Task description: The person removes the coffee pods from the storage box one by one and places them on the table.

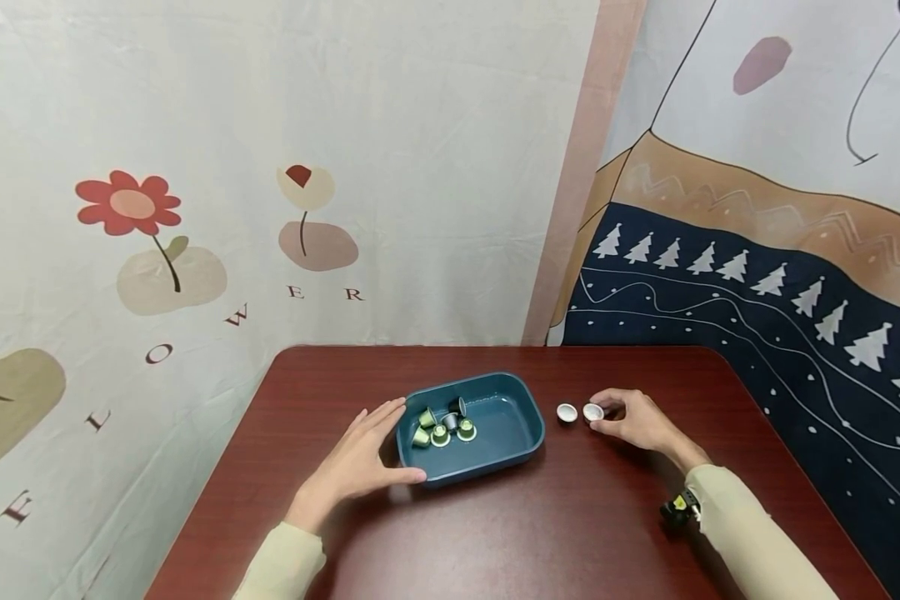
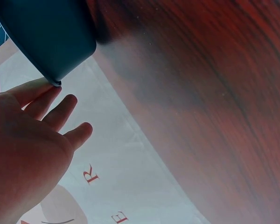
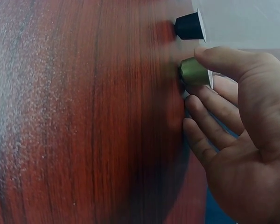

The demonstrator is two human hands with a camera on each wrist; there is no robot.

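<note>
A blue rectangular dish [image 1: 506, 457] stands on the table, with several green and dark coffee capsules [image 1: 450, 422] toward its left end. My left hand [image 1: 360, 457] spans that end, fingers fairly straight. In the left wrist view, fingertips touch the rim of the dish [image 2: 46, 42]. To the right of the dish, my right hand [image 1: 641, 421] pinches a green coffee capsule [image 3: 195, 72] between thumb and fingers. Its pale lid [image 1: 593, 412] faces up in the head view. Beside it stands a black coffee capsule [image 3: 189, 26], also lid up and apart from the hand.
The reddish-brown wooden table [image 1: 495, 542] ends against a pale printed cloth wall [image 1: 450, 167] at the back and left. A dark patterned cloth [image 1: 720, 300] hangs at the right. A black device [image 1: 678, 508] is strapped to the right wrist.
</note>
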